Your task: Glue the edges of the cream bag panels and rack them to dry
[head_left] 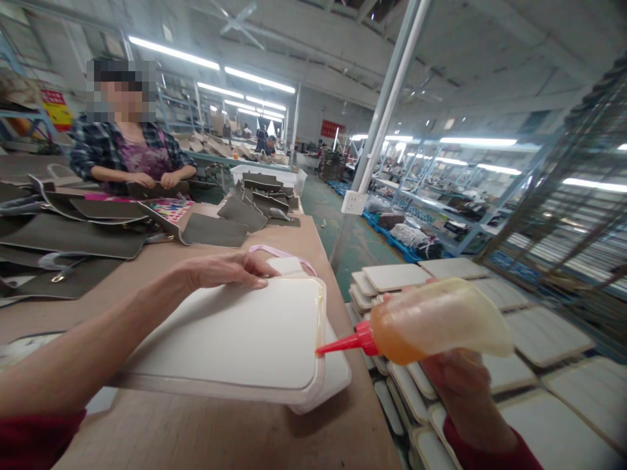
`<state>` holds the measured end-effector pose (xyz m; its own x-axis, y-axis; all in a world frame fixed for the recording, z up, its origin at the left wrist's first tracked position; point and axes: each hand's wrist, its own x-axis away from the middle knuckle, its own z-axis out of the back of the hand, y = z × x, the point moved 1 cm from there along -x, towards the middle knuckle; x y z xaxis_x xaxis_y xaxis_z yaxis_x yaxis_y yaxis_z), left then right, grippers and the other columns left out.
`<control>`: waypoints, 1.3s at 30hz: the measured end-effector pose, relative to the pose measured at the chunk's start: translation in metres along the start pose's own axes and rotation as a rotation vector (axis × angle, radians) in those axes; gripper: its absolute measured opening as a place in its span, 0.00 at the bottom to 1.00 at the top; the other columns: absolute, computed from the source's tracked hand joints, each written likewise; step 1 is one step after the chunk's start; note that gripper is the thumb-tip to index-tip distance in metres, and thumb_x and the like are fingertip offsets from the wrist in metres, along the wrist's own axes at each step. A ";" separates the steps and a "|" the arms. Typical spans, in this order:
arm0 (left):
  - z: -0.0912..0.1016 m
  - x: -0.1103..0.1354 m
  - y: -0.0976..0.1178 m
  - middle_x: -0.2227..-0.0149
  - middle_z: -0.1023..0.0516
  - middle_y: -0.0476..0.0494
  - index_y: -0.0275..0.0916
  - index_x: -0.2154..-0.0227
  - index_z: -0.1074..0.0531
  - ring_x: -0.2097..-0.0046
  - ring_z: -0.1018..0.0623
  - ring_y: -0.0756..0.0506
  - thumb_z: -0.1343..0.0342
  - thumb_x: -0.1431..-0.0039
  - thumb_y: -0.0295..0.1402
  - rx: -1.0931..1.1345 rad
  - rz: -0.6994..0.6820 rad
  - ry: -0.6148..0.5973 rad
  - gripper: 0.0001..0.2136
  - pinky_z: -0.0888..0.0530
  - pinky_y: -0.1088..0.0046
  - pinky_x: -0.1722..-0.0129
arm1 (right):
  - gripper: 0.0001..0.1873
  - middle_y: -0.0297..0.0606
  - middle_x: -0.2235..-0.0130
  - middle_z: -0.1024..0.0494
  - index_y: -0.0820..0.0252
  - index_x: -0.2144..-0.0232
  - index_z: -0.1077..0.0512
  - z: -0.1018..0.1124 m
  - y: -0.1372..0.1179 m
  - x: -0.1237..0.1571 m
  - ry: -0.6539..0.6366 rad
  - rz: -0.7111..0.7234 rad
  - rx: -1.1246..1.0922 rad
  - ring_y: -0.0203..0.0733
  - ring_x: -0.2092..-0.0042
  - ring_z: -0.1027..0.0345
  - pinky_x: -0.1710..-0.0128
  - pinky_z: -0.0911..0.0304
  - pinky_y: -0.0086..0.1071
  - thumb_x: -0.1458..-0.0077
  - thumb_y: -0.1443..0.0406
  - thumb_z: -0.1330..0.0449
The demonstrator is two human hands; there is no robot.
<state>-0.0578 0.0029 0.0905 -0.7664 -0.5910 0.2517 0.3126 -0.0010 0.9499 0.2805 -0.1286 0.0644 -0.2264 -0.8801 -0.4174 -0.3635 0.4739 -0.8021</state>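
Observation:
A white rounded panel point(240, 333) lies on top of another pale panel point(337, 372), its right end near the table edge. My left hand point(235, 269) grips the panel's far edge, fingers on its top and the rest hidden. In my right hand point(460, 372) is a squeeze bottle point(441, 320) of amber liquid, tilted nearly level, its red nozzle point(343, 343) pointing left. The nozzle tip meets the panel's right rim near the front corner. A shiny yellowish line of glue point(318, 300) runs along that rim. Behind my left hand shows a pink strap point(284, 251).
Stacked white panels with tan edges point(548, 326) fill the right side below the bottle. Dark grey-green bag pieces point(93, 228) cover the table's far left, where a co-worker point(137, 143) handles one. A metal post point(377, 117) rises beyond the brown table point(196, 431).

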 end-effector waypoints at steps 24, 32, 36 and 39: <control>0.004 0.004 -0.021 0.62 0.15 0.40 0.41 0.60 0.16 0.66 0.19 0.40 0.29 0.57 0.36 0.235 0.065 0.231 0.18 0.23 0.71 0.67 | 0.31 0.38 0.56 0.16 0.48 0.50 0.24 0.017 0.010 0.018 0.021 0.064 0.190 0.58 0.47 0.25 0.46 0.28 0.51 0.60 0.60 0.26; 0.003 -0.002 -0.042 0.58 0.15 0.36 0.39 0.51 0.18 0.63 0.17 0.40 0.29 0.54 0.38 0.358 -0.017 0.275 0.24 0.22 0.73 0.67 | 0.37 0.42 0.50 0.18 0.51 0.43 0.31 0.017 0.014 0.023 0.187 0.229 0.277 0.56 0.44 0.28 0.45 0.30 0.48 0.56 0.60 0.27; -0.001 -0.008 -0.052 0.60 0.15 0.36 0.39 0.53 0.18 0.64 0.17 0.41 0.26 0.59 0.37 0.446 -0.018 0.347 0.26 0.22 0.74 0.67 | 0.38 0.43 0.46 0.21 0.51 0.43 0.32 0.011 0.020 0.024 0.212 0.286 0.170 0.57 0.41 0.31 0.45 0.30 0.49 0.56 0.59 0.27; -0.005 -0.012 -0.058 0.60 0.15 0.36 0.39 0.53 0.18 0.65 0.17 0.42 0.24 0.61 0.37 0.503 -0.012 0.372 0.27 0.22 0.75 0.68 | 0.37 0.43 0.46 0.22 0.50 0.43 0.31 0.009 0.024 0.024 0.221 0.317 0.137 0.57 0.42 0.30 0.47 0.28 0.48 0.55 0.61 0.27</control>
<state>-0.0635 0.0063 0.0316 -0.4935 -0.8345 0.2449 -0.0666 0.3171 0.9461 0.2739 -0.1388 0.0309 -0.5019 -0.6567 -0.5630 -0.1244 0.6989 -0.7043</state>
